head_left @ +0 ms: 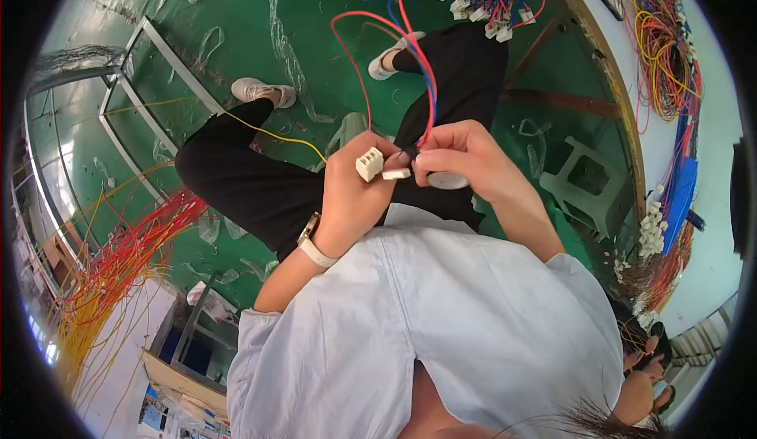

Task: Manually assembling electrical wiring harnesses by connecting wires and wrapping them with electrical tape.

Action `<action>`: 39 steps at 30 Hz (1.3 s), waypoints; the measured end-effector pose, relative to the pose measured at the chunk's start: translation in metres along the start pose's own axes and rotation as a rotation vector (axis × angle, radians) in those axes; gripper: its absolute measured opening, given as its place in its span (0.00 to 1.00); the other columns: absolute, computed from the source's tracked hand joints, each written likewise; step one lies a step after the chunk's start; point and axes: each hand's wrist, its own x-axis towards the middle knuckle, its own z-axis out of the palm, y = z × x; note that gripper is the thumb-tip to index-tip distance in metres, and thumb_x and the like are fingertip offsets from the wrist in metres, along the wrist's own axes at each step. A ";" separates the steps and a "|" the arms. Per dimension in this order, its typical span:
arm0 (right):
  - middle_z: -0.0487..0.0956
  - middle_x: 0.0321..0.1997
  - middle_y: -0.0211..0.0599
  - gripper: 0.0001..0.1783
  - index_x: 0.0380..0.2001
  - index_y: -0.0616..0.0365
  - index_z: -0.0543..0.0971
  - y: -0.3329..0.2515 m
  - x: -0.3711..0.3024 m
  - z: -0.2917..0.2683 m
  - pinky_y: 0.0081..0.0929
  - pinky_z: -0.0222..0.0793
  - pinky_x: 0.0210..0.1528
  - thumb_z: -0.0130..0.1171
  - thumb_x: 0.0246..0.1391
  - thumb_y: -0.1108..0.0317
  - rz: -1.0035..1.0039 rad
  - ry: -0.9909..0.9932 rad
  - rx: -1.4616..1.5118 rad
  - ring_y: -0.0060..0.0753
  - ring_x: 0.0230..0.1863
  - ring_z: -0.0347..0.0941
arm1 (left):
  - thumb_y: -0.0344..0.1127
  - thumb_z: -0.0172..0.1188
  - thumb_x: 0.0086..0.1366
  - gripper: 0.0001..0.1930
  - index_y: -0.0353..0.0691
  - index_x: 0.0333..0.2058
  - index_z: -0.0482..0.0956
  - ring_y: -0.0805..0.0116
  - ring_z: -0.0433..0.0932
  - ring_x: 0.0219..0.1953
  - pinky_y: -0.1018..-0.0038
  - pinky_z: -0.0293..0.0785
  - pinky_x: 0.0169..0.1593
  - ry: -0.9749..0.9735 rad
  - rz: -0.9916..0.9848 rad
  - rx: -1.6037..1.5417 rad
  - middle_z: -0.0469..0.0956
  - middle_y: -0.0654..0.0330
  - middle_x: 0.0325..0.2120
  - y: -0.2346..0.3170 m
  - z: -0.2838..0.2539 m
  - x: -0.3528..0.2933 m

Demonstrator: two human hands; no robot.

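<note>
My left hand is closed round a white multi-slot wire connector. A second white connector piece sticks out by its fingertips. Red and blue wires run up from between my hands, and a yellow wire leads off to the left of my left hand. My right hand is closed on a round roll with a pale face, which looks like a roll of tape. Dark material shows on the wires where the fingertips of both hands meet; its wrapping is partly hidden.
A worktable curves along the right, with bundles of coloured wires on it. More red and blue wires with white connectors hang at the top. A green stool stands at right, a metal frame and red wires at left.
</note>
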 end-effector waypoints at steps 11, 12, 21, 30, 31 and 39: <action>0.78 0.27 0.31 0.06 0.28 0.65 0.77 -0.015 -0.005 0.000 0.15 0.68 0.34 0.60 0.52 0.72 -0.092 0.080 -0.230 0.15 0.30 0.72 | 0.35 0.53 0.64 0.10 0.33 0.32 0.77 0.82 0.63 0.22 0.84 0.56 0.23 -0.497 -0.530 -0.722 0.72 0.66 0.21 0.019 -0.033 0.015; 0.78 0.26 0.29 0.05 0.28 0.65 0.77 -0.017 -0.006 -0.001 0.14 0.67 0.33 0.60 0.52 0.73 -0.091 0.076 -0.289 0.13 0.30 0.71 | 0.35 0.53 0.64 0.10 0.33 0.32 0.77 0.82 0.63 0.22 0.84 0.56 0.23 -0.496 -0.531 -0.720 0.72 0.66 0.21 0.019 -0.034 0.014; 0.75 0.30 0.26 0.04 0.30 0.66 0.77 -0.027 -0.004 0.007 0.15 0.67 0.34 0.59 0.51 0.75 -0.175 0.067 -0.450 0.12 0.32 0.69 | 0.37 0.51 0.66 0.12 0.33 0.31 0.77 0.82 0.59 0.20 0.83 0.54 0.23 -0.421 -0.451 -0.718 0.67 0.68 0.18 0.021 -0.033 0.003; 0.74 0.51 0.40 0.29 0.60 0.66 0.64 0.003 0.043 0.028 0.27 0.70 0.52 0.51 0.52 0.82 -0.402 -0.090 0.013 0.27 0.50 0.72 | 0.40 0.49 0.68 0.14 0.34 0.30 0.73 0.82 0.54 0.18 0.83 0.48 0.19 -0.477 -0.377 -0.759 0.61 0.70 0.16 0.014 -0.051 -0.003; 0.74 0.53 0.42 0.31 0.60 0.65 0.64 -0.005 0.043 0.031 0.28 0.70 0.52 0.51 0.50 0.83 -0.287 -0.122 0.198 0.29 0.50 0.73 | 0.40 0.49 0.68 0.14 0.34 0.30 0.73 0.82 0.54 0.18 0.83 0.48 0.19 -0.469 -0.375 -0.758 0.61 0.70 0.16 0.017 -0.053 -0.006; 0.74 0.53 0.46 0.32 0.58 0.68 0.64 -0.015 0.061 0.028 0.29 0.65 0.55 0.56 0.49 0.70 -0.175 -0.341 0.469 0.33 0.52 0.72 | 0.38 0.50 0.66 0.13 0.34 0.28 0.73 0.83 0.53 0.17 0.82 0.47 0.20 -0.307 -0.481 -0.676 0.61 0.71 0.15 0.024 -0.070 -0.009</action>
